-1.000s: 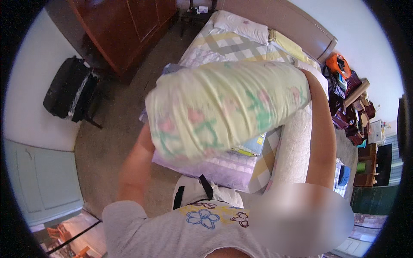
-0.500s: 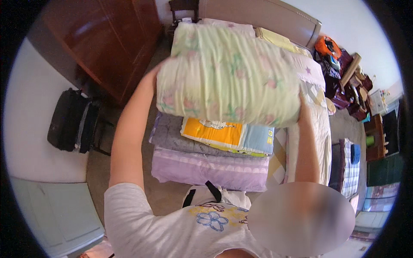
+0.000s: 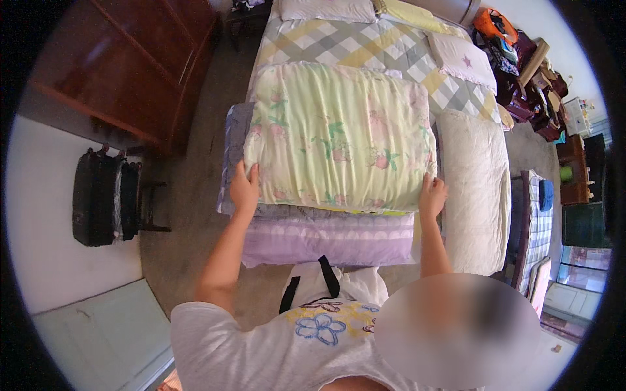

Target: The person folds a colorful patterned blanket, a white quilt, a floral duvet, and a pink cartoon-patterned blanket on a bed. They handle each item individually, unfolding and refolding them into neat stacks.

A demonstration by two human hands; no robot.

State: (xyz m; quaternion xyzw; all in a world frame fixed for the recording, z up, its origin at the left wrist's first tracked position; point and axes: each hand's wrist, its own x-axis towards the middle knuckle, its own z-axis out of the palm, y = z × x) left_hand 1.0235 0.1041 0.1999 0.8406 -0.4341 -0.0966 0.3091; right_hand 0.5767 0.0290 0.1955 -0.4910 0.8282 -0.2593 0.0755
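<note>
A folded pale-green quilt [image 3: 339,137] with pink and green prints lies on a stack of folded bedding at the near end of the bed. My left hand [image 3: 244,189] is closed on its near left edge, and my right hand [image 3: 432,195] pinches its near right corner. Beneath it, a grey folded quilt [image 3: 231,150] sticks out at the left, and a lilac folded quilt [image 3: 326,240] shows along the front. Only a thin yellow-green strip of the bedding directly under the green quilt is visible.
A cream folded quilt [image 3: 475,189] lies along the right of the stack. Pillows [image 3: 462,62] rest on the checked bedspread [image 3: 365,45]. A wardrobe [image 3: 130,72] and a black suitcase [image 3: 98,195] stand left; a white bag [image 3: 352,280] with black straps sits before me.
The green quilt has come down from a raised position onto the stack, covering the orange and blue bedding. Both hands have lowered with it toward me, and the pillows beyond are now uncovered.
</note>
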